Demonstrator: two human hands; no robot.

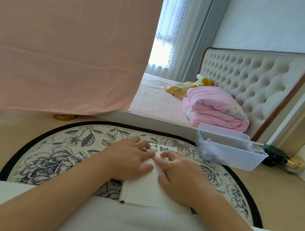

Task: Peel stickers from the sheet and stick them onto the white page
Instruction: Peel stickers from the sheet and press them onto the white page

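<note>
White lap cloth (134, 226), then the left hand (129, 158) flat on the white page (138, 190), the right hand (182, 176) curled at a pink sticker (153, 157) mid-page, grip unclear; likely best smoothed from one edge.

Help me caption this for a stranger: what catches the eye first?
The left hand and right hand meet on a white page atop a flowered mat, centre foreground. A big pink cloth fills the upper left; a folded pink quilt lies on the bed behind.
</note>
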